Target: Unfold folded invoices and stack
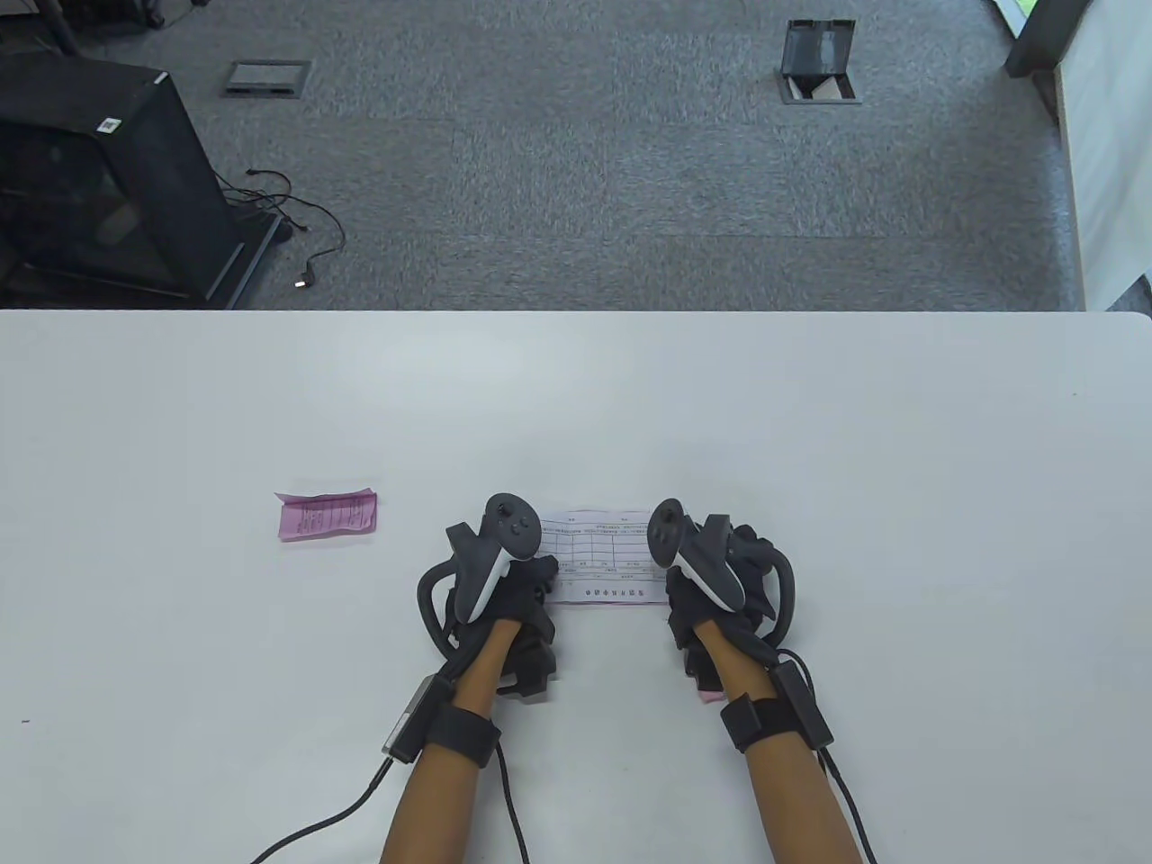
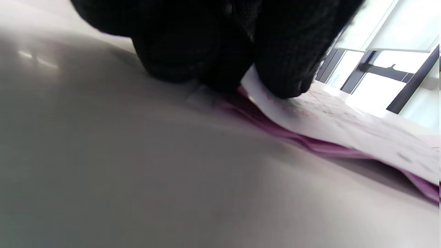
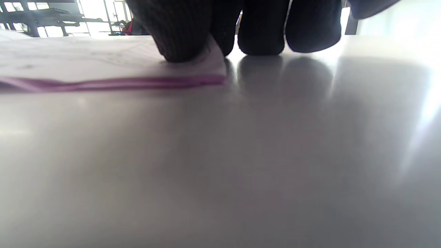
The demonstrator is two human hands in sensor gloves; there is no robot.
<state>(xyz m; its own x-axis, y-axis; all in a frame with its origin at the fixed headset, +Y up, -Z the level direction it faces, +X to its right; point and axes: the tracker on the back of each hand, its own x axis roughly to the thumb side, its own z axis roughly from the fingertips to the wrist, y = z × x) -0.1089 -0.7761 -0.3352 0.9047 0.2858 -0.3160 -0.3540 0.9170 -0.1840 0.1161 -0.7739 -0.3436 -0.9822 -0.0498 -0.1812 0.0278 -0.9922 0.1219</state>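
An unfolded white invoice (image 1: 598,558) lies flat near the table's front edge, between my two hands. My left hand (image 1: 540,576) holds its left end. In the left wrist view a gloved fingertip (image 2: 286,82) sits on the white sheet (image 2: 344,120), whose edge curls up against the other fingers, and pink paper (image 2: 310,144) lies beneath. My right hand (image 1: 675,585) holds the right end. There its thumb (image 3: 182,44) pins the corner of the sheet (image 3: 103,55) over a pink layer (image 3: 103,83), and the other fingertips (image 3: 262,44) stand on the table. A folded pink invoice (image 1: 326,515) lies to the left.
The white table (image 1: 810,432) has its far edge at mid-frame, with grey carpet beyond. A black cabinet (image 1: 99,180) with loose cables stands on the floor at the far left. Glove cables trail off the table's front edge.
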